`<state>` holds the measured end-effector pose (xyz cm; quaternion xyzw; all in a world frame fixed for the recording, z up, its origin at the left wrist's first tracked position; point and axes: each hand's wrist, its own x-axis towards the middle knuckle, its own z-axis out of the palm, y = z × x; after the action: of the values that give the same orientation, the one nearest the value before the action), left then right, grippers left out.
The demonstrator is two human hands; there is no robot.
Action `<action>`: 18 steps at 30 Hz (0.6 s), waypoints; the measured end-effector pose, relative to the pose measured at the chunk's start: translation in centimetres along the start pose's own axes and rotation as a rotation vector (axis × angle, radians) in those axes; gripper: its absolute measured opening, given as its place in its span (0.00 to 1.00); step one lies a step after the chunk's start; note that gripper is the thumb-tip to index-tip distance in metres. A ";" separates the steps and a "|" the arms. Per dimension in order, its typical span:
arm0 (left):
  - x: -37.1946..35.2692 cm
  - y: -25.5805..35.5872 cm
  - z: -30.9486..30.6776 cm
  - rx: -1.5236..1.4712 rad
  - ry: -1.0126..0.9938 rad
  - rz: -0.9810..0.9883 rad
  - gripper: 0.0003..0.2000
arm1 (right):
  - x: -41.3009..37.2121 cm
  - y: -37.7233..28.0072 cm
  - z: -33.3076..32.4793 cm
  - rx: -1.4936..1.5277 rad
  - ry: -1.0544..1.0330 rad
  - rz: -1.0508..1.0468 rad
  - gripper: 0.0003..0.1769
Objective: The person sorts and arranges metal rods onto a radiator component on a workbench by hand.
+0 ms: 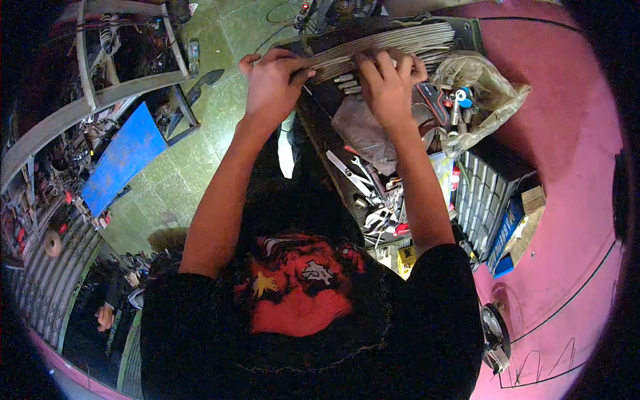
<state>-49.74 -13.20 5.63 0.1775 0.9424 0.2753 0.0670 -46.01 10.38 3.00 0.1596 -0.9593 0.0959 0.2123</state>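
- Rods [393,40]: silver-grey with fine parallel striping, held between the fingers [277,57] of the left hand [270,87] and those of the right hand [387,83].
- Bag [493,83]: clear with a yellowish tint, right of the right fingers.
- Cap [462,95]: blue and white, inside the bag.
- Cloth [363,130]: grey, below the right fingers.
- Bench [320,127]: black, below both sets of fingers.
- Floor [220,87]: dull green tiles with a dark grid of joints, left of the left fingers.
- Board [123,157]: plain bright blue, far left of the left fingers.
- Wall [573,167]: pink with thin black lines, far right of the right fingers.
- Shirt [300,293]: black with a red print carrying white and yellow marks, well below the fingers.
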 end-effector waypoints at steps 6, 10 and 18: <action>-1.6 -1.9 0.0 0.043 0.151 -0.130 0.09 | -1.1 1.6 1.3 -0.052 0.002 0.215 0.23; -2.0 -3.1 -0.8 0.026 0.188 -0.121 0.08 | 0.0 4.2 3.7 -0.128 -0.152 0.223 0.25; -2.2 -2.9 -0.2 0.002 0.238 -0.112 0.07 | 3.3 6.3 4.7 -0.144 -0.401 0.092 0.22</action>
<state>-48.59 -16.42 4.32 0.0910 0.9524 0.2893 -0.0301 -52.79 14.23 -0.45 0.1160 -0.9930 0.0031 0.0236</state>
